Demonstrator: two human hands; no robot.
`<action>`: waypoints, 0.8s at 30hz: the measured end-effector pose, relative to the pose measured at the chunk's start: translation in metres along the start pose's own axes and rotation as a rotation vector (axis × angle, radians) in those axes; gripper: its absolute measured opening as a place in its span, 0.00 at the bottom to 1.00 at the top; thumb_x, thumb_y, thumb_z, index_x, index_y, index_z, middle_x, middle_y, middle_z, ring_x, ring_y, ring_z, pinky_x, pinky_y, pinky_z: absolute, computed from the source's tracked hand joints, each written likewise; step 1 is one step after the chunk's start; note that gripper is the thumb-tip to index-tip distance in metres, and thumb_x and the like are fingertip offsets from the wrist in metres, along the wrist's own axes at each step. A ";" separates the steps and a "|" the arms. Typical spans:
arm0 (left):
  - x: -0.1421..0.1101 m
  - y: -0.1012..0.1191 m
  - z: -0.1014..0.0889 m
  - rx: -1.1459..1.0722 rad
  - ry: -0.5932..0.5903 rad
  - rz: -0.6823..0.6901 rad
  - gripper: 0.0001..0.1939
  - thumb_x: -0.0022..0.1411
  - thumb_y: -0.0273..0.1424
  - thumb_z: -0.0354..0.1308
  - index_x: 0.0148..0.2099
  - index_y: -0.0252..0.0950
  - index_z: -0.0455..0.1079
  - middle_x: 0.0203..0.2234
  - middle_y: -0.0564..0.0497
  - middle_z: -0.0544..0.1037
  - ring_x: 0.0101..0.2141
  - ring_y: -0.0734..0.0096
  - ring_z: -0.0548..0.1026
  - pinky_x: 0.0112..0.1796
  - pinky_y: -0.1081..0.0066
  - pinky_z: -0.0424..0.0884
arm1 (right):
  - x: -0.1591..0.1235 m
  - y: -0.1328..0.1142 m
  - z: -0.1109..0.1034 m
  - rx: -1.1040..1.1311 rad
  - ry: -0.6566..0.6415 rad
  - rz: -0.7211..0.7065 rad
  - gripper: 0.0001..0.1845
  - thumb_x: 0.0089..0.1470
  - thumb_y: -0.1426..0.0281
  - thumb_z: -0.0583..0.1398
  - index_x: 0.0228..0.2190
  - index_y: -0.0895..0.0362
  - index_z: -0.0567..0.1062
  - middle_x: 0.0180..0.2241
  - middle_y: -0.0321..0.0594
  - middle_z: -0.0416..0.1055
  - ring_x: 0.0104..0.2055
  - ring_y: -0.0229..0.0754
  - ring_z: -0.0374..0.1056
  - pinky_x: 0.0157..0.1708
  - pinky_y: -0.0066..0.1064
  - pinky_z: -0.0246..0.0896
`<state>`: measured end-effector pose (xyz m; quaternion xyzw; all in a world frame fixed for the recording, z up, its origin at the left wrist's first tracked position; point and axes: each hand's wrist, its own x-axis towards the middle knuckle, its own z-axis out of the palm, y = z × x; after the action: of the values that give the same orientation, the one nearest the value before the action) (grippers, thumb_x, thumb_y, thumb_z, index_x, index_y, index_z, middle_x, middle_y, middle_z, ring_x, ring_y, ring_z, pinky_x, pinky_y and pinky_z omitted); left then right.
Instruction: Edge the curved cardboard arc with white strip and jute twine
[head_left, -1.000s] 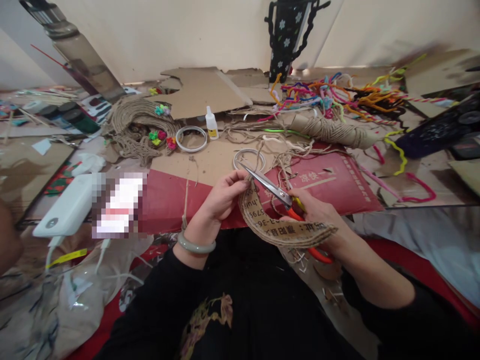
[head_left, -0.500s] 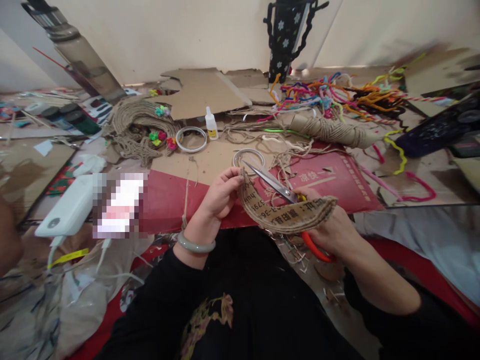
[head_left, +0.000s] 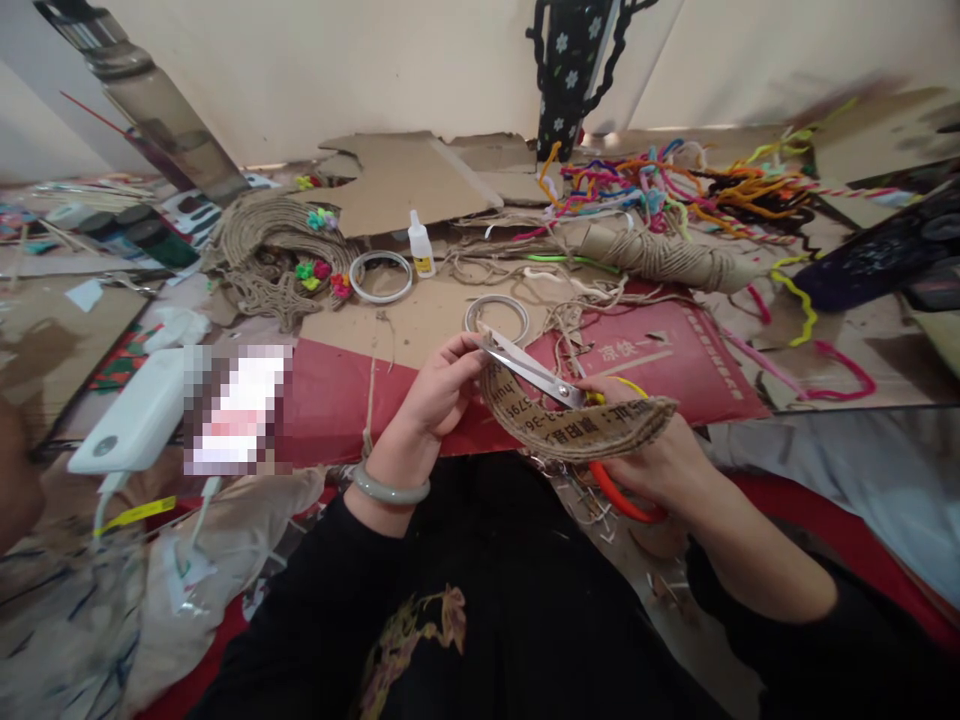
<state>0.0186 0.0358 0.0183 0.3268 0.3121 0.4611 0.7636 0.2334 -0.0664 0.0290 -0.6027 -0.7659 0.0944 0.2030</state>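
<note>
My left hand [head_left: 442, 385] pinches the upper left tip of a crescent-shaped cardboard piece [head_left: 559, 428], edged with rows of brown twine and printed with dark characters. In my right hand [head_left: 645, 455] is a pair of scissors [head_left: 544, 378] with red and yellow handles. The piece's right end rests against that hand. The blades lie over the crescent's hollow side, parted a little, with their tips by my left fingertips. Whether a twine end lies between the blades is too small to tell. A roll of tape [head_left: 496, 318] sits just behind the tips.
Behind my hands are a glue bottle [head_left: 421, 248], a second tape roll [head_left: 381, 277], a twine spool [head_left: 667, 258] and coloured pipe cleaners [head_left: 660, 190]. A twine-covered crescent with pompoms [head_left: 277, 240] lies left. A power bank [head_left: 139, 410] and a blurred phone [head_left: 244, 410] are at the left edge.
The scissor blades have swung slightly left and opened a little, their tips now closer to my left fingers. The crescent's right end has shifted slightly right. My left hand stays pinched on the tip.
</note>
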 end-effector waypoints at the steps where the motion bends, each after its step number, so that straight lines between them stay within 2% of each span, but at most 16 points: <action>1: 0.000 0.000 0.000 -0.002 0.007 0.003 0.09 0.45 0.28 0.68 0.31 0.35 0.71 0.22 0.56 0.72 0.22 0.82 0.67 0.24 0.80 0.64 | 0.000 0.000 0.002 -0.011 0.018 -0.004 0.24 0.48 0.71 0.57 0.49 0.58 0.68 0.46 0.50 0.75 0.48 0.53 0.72 0.44 0.46 0.70; 8: 0.000 0.002 0.002 0.006 0.010 0.020 0.11 0.44 0.30 0.69 0.30 0.35 0.70 0.19 0.58 0.69 0.19 0.83 0.64 0.21 0.81 0.61 | 0.000 0.000 0.011 -0.044 0.091 -0.046 0.19 0.50 0.70 0.56 0.45 0.57 0.72 0.45 0.50 0.75 0.47 0.53 0.72 0.44 0.43 0.70; 14: 0.000 0.003 0.002 -0.005 -0.004 0.054 0.13 0.43 0.32 0.71 0.30 0.35 0.71 0.18 0.58 0.68 0.19 0.85 0.63 0.21 0.82 0.61 | 0.001 0.001 0.012 0.010 0.046 0.001 0.22 0.50 0.69 0.57 0.48 0.59 0.70 0.46 0.50 0.75 0.48 0.53 0.72 0.45 0.44 0.69; 19: 0.000 0.002 0.001 -0.001 -0.010 0.052 0.13 0.43 0.32 0.71 0.30 0.35 0.71 0.19 0.58 0.70 0.20 0.83 0.65 0.22 0.81 0.63 | 0.000 0.001 0.012 0.046 0.035 0.036 0.23 0.50 0.69 0.58 0.49 0.56 0.69 0.45 0.48 0.74 0.48 0.52 0.72 0.46 0.43 0.69; 24: 0.000 0.001 -0.001 0.003 -0.014 0.050 0.13 0.44 0.32 0.71 0.30 0.35 0.72 0.20 0.57 0.71 0.21 0.83 0.67 0.23 0.81 0.65 | -0.001 0.002 0.013 0.053 0.048 0.012 0.23 0.50 0.70 0.58 0.49 0.57 0.69 0.46 0.49 0.74 0.49 0.52 0.72 0.44 0.44 0.70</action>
<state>0.0179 0.0365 0.0183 0.3390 0.2993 0.4775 0.7533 0.2297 -0.0659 0.0163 -0.6038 -0.7545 0.1013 0.2365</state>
